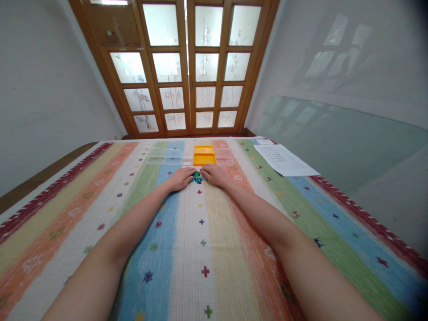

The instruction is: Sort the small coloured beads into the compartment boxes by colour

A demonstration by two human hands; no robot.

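Our bare forearms span the lower frame. Mid-frame, left hand and right hand — half-curled, grip unclear — flank small blue-green plastic pieces.

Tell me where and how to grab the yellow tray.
The near wall of the yellow tray looks best: come from the near side, thumb inside, fingers outside. Its top is open, so the wall should pinch easily, while clear plastic pieces lie close on its left and right. The right hand is nearest.
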